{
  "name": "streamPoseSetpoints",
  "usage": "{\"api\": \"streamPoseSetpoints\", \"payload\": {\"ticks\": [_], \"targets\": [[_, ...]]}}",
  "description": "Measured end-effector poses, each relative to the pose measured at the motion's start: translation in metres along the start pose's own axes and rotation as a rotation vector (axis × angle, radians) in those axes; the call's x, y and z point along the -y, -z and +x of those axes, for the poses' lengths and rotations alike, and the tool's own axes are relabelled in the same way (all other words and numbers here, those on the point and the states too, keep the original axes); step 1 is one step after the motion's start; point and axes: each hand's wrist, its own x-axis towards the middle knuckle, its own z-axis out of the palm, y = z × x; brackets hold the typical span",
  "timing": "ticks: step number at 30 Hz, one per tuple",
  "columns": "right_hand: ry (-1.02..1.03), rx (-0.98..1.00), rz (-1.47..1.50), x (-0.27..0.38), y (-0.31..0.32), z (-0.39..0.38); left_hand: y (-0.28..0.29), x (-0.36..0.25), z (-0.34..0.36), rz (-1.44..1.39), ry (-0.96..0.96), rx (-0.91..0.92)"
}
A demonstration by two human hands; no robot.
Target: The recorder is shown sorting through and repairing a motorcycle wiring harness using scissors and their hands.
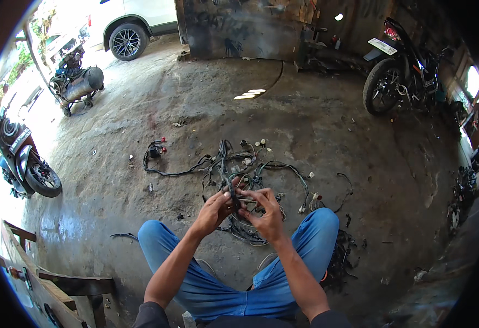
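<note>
A dark wiring harness point(223, 154) with several branches and pale plugs spreads over the floor between my bent knees and beyond. My left hand point(213, 212) is closed around its thick middle bundle, thumb on top. Close by on the right, my right hand point(265, 214) has its thumb and fingers bent in against the same bundle, which it seems to pinch. The fingertips partly hide the stretch of wire between the hands. One branch ends at the left in a black part with red connectors point(155, 150). Another curves right toward white connectors point(311, 175).
Dark wire scraps point(344, 257) lie beside my right knee. A wooden bench frame point(75, 283) stands at the lower left. Motorcycles stand at the left point(29, 158) and far right point(400, 76). An air compressor point(78, 85) and a white car point(141, 16) are farther back.
</note>
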Motion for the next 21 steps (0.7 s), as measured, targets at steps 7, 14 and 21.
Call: {"api": "streamPoseSetpoints", "payload": {"ticks": [7, 14, 21], "targets": [[0.015, -0.107, 0.045, 0.020, 0.003, -0.003, 0.005, 0.019, -0.005, 0.038, -0.051, -0.064], [-0.370, -0.974, -0.159, -0.037, 0.178, -0.100, 0.002, 0.006, -0.011, -0.085, -0.113, -0.080], [-0.808, -0.082, -0.631, -0.205, 0.170, -0.367, -0.022, 0.012, -0.009, -0.141, -0.074, -0.082]]}}
